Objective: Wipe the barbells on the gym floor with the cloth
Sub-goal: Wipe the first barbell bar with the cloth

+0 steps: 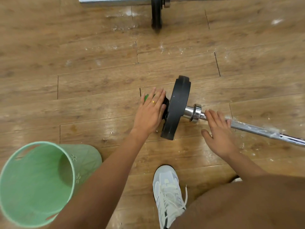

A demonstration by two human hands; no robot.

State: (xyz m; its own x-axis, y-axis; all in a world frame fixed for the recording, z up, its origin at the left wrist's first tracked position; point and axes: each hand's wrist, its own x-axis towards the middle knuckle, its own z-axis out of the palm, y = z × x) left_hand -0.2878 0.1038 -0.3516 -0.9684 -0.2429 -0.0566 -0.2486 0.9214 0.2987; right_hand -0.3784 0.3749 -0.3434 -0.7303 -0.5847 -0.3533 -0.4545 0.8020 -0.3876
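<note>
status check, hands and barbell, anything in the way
Left hand flat over green cloth at the bar's end. Right hand open, fingertips on the barbell beside the plate. Green bin off to the left, not blocking.

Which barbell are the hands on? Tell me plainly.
The near barbell: left hand on its end, right hand on its bar. The far barbell at the top edge is untouched.

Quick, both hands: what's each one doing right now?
Left hand: open, flat fingers pressing the green cloth on the barbell end.
Right hand: open, fingers resting on its shaft, holding nothing.
</note>
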